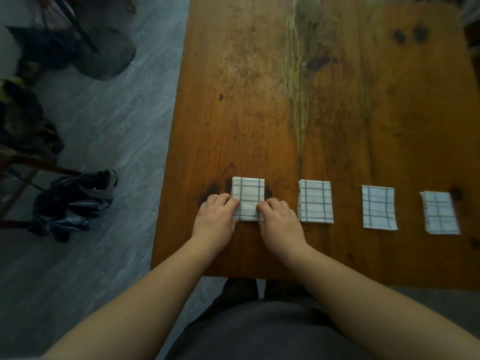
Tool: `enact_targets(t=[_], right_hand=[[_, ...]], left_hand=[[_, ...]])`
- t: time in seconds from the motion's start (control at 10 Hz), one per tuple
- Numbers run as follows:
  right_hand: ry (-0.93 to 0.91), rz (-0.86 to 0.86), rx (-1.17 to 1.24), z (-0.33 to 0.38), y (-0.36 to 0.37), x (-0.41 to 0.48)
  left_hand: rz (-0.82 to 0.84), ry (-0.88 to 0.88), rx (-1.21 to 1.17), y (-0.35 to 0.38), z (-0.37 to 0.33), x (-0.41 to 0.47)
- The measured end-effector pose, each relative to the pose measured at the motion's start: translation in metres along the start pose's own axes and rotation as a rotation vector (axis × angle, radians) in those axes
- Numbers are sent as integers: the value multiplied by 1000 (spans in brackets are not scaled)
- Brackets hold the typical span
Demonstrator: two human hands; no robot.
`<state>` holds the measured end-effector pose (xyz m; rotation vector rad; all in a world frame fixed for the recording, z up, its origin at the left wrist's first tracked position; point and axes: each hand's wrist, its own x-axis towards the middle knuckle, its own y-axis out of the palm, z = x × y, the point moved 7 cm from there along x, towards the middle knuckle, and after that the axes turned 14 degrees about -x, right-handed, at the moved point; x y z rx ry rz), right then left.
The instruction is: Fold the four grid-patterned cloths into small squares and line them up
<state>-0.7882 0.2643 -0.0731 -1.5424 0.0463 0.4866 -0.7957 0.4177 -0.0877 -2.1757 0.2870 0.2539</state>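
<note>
Head view: leftmost cloth (248,193) between left hand (217,217) and right hand (280,220), grips clasping edges.

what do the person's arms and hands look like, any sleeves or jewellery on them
Both arms are bare as far up as the view shows, with no sleeves in sight. The left hand and right hand wear no gloves, and no rings, watch or bracelets show. The body below wears dark clothing.

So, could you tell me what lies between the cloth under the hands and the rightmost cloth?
In the head view, the second folded cloth and the third folded cloth lie there, apart, on the wooden table.
</note>
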Motion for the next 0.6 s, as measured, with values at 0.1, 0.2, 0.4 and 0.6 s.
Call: enact_targets(t=[0.1, 0.2, 0.4, 0.6], right_hand=[[3, -4, 0, 1, 0, 2], [6, -5, 4, 2, 0, 3], [-1, -18, 16, 0, -1, 2], [12, -20, 53, -3, -4, -5]], left_hand=[[1, -6, -6, -1, 2, 0], [-2, -2, -16, -1, 1, 0], [3, -26, -18, -2, 2, -1], [19, -34, -28, -6, -6, -11]])
